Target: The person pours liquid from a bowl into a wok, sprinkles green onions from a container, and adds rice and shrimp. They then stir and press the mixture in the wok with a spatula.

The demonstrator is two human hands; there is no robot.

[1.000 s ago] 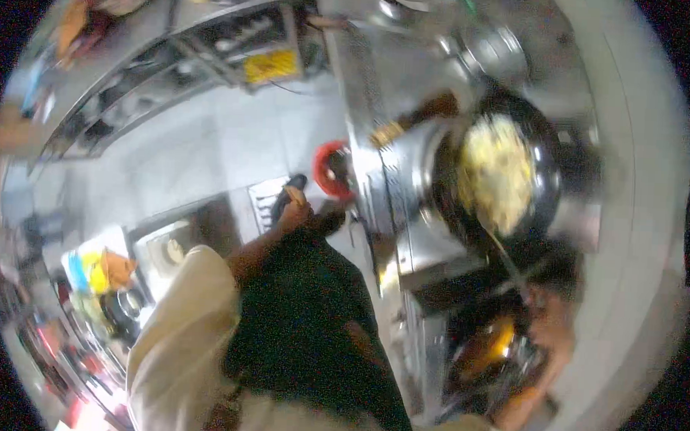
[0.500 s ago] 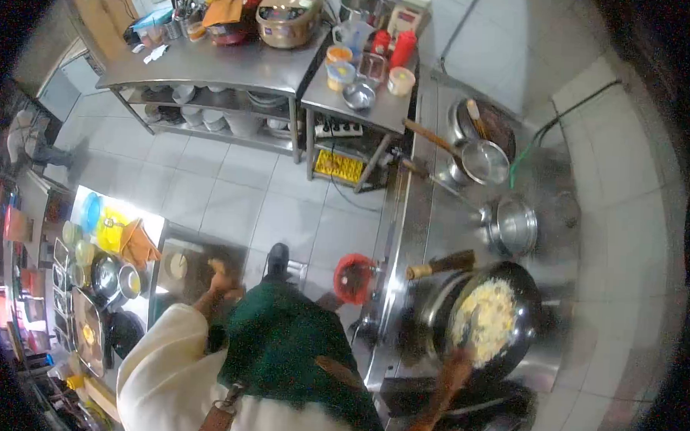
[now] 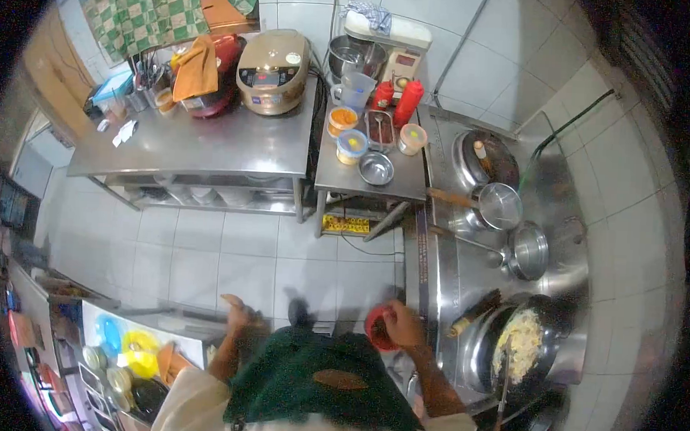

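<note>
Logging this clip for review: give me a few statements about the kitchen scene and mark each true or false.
1. The wok holds yellowish food. True.
2. The right hand grips the wok handle. False: it is by a red object at the stove's edge, apart from the handle.
3. A utensil rests in the wok. True.
4. The left hand holds a bowl. False: it looks open and empty, above the floor.
5. The rice cooker sits on the floor. False: it stands on a steel table.
6. Two red bottles stand on the smaller table. True.
</note>
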